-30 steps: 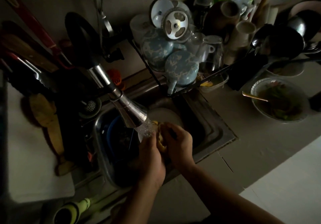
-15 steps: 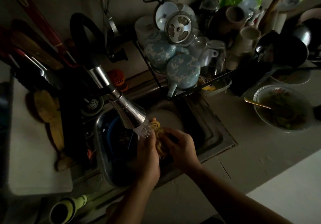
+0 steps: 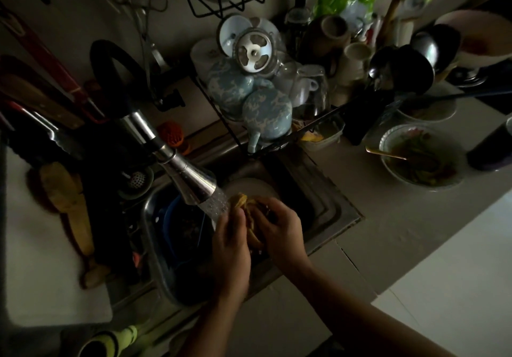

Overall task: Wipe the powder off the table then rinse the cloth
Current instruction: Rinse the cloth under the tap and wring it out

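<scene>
Your left hand point(image 3: 231, 246) and right hand point(image 3: 279, 229) over sink point(image 3: 329, 204), fingers of both curled round yellow cloth point(image 3: 240, 199) bunched between them. Cloth sits just under running spray from tap head point(image 3: 194, 182). Right of sink, pale worktop point(image 3: 401, 226) carries bowl point(image 3: 421, 160) with spoon. Beyond, dish rack point(image 3: 221, 113) crowded with blue-patterned cups, glass mugs.

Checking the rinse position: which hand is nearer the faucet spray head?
Left. The left hand grips the cloth just below the spray head, with its fingers at the water stream. The right hand holds the cloth's other side, farther right of it.
</scene>
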`<state>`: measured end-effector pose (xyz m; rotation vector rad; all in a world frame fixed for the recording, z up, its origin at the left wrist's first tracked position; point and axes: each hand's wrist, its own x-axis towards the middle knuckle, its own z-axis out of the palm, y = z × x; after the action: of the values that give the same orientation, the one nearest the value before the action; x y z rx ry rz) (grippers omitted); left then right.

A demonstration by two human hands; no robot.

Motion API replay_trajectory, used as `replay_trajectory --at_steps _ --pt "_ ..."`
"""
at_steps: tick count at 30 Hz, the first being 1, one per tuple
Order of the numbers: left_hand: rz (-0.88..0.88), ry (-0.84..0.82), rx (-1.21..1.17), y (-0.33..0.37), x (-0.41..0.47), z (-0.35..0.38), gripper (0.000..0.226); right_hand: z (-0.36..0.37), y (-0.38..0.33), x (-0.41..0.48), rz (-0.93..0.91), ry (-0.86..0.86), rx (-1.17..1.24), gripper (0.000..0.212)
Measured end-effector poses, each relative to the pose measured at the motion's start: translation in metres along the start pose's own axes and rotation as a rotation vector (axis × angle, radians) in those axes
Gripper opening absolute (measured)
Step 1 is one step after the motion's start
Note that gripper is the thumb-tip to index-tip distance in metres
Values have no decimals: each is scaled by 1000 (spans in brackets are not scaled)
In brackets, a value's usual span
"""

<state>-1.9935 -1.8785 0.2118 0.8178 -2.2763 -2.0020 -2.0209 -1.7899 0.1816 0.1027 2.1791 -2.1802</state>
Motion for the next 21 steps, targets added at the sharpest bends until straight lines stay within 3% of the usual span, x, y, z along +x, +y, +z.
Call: replay_trajectory --at_steps 3,6,10,12,15,18,21 --pt "38 30 52 -1 3 -3 40 7 0 1 68 92 103 17" --pt "10 134 -44 3 18 -2 27 10 -4 -9 72 -9 131 12" --pt "-26 99 -175 2 27 -4 32 7 -9 0 77 -126 -10 11" --pt "-45 82 -151 -3 25 -4 31 7 -9 12 29 -50 -93 14" --pt "-11 67 -117 0 27 -3 31 17 -5 15 44 39 -21 15" --pt "-18 97 -157 1 46 -8 32 28 4 2 48 -20 30 9" --pt "-49 148 -141 -2 57 -18 30 27 15 -1 22 -136 -101 13"
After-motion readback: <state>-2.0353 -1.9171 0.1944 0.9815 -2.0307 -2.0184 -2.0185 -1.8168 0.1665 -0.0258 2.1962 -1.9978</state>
